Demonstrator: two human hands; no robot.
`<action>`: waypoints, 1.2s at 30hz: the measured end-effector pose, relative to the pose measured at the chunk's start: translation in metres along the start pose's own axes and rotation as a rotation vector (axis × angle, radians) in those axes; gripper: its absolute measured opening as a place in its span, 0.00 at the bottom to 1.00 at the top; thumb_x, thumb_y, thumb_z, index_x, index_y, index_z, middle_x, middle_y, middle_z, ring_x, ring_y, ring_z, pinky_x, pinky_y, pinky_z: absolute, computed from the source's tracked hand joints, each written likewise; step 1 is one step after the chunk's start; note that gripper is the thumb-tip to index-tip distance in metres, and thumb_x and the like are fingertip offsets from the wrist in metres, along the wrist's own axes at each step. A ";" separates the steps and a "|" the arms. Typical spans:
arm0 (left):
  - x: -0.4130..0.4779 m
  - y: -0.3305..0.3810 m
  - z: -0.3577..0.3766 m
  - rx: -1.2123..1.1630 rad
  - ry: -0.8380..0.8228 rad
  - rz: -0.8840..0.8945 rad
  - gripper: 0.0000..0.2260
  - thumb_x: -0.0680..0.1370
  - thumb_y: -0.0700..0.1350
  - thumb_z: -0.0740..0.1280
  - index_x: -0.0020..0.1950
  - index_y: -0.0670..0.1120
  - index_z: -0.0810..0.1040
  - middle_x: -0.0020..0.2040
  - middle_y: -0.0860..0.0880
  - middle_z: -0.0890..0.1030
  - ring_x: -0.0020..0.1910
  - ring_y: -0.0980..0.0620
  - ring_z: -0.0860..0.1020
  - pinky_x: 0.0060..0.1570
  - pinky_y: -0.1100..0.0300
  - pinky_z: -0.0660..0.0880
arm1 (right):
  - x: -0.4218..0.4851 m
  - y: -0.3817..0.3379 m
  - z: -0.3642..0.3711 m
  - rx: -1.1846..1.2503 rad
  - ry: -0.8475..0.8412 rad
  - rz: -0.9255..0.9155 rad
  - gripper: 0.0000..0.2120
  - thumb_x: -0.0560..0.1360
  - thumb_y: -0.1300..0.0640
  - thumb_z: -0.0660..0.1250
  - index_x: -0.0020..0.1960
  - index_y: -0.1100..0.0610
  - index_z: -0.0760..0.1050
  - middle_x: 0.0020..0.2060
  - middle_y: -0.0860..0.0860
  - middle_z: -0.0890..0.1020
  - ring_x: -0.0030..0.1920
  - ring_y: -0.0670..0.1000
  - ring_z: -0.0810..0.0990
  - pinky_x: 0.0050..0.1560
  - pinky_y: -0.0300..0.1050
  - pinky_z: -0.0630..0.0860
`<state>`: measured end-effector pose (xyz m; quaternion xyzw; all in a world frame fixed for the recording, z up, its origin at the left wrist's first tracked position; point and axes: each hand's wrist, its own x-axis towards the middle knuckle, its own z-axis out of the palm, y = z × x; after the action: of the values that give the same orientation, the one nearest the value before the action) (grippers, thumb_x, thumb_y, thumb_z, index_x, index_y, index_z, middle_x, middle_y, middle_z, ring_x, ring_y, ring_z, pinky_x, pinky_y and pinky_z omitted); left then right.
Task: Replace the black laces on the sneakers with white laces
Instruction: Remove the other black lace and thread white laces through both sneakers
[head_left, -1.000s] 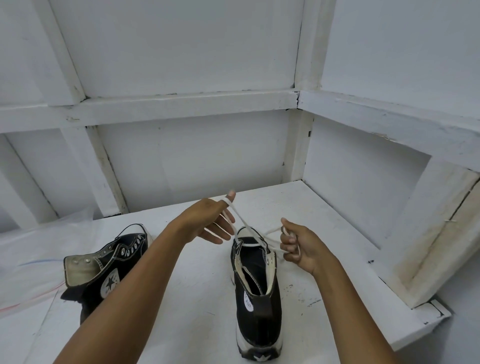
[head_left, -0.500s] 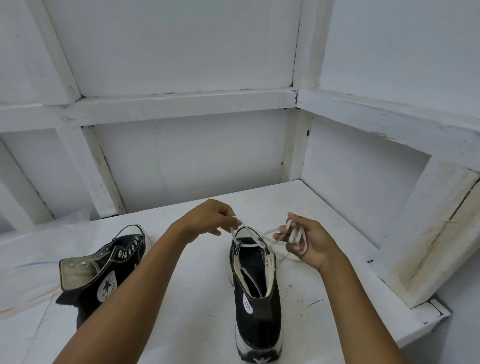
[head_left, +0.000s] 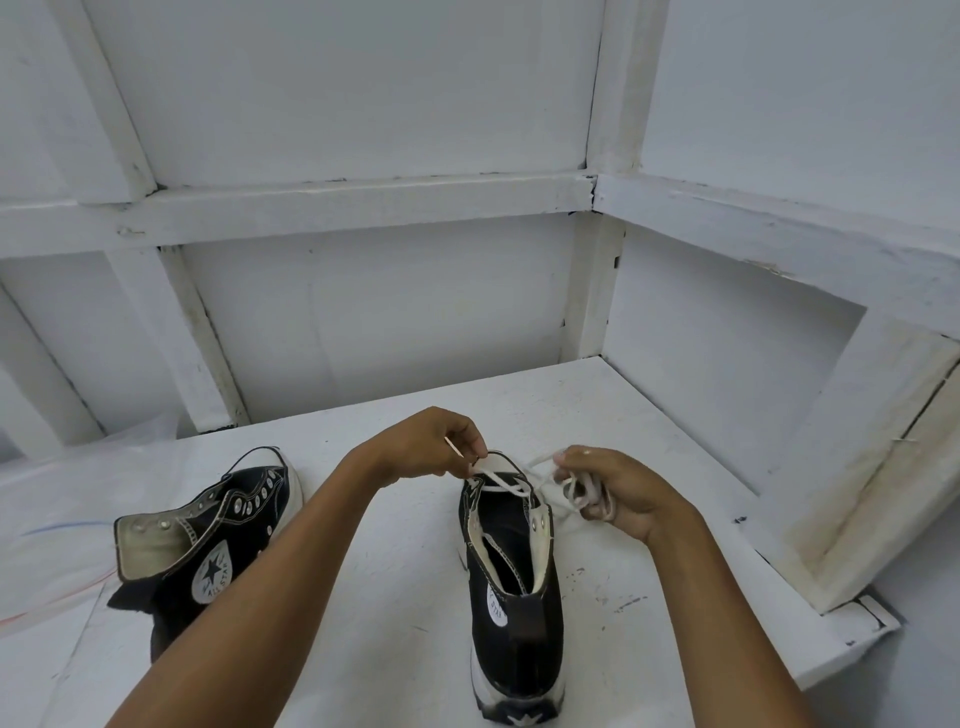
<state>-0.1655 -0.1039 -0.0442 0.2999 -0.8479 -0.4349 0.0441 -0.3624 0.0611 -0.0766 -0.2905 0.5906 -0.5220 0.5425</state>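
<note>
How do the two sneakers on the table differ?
The left sneaker lies tipped sideways; the middle sneaker stands upright on its sole. The left sneaker's eyelets are empty; the middle sneaker has a white lace started near the toe. No hand touches the left sneaker; the left hand and right hand hold the lace at the middle one. Both are black high-tops.

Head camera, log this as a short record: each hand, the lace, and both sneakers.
left hand: pinches white lace at the toe end
right hand: grips the lace's bunched slack
white lace: crosses the toe-end eyelets only
upright sneaker: black high-top, heel toward camera
second sneaker: on its side, no lace visible
</note>
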 end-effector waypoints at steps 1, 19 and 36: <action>0.000 0.000 0.000 0.002 0.003 -0.002 0.08 0.74 0.34 0.71 0.50 0.46 0.83 0.48 0.50 0.85 0.45 0.55 0.80 0.48 0.57 0.78 | 0.001 0.000 -0.001 0.129 -0.004 -0.024 0.09 0.70 0.56 0.71 0.36 0.55 0.72 0.39 0.56 0.81 0.32 0.49 0.78 0.22 0.36 0.62; 0.006 0.015 0.018 0.215 -0.022 0.101 0.05 0.78 0.42 0.69 0.50 0.47 0.85 0.42 0.56 0.82 0.39 0.63 0.77 0.40 0.69 0.70 | 0.004 0.005 0.009 -0.175 0.093 -0.009 0.04 0.75 0.60 0.69 0.42 0.58 0.78 0.32 0.51 0.76 0.28 0.47 0.72 0.25 0.36 0.60; 0.009 0.025 0.027 0.273 -0.096 0.061 0.03 0.78 0.44 0.70 0.45 0.48 0.81 0.37 0.57 0.78 0.37 0.59 0.74 0.38 0.65 0.68 | 0.004 0.001 0.004 -0.555 -0.022 0.004 0.07 0.74 0.57 0.73 0.39 0.57 0.81 0.31 0.49 0.81 0.34 0.47 0.75 0.37 0.38 0.71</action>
<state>-0.1941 -0.0783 -0.0433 0.2561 -0.9090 -0.3280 -0.0248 -0.3594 0.0561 -0.0783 -0.4325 0.7058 -0.3358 0.4496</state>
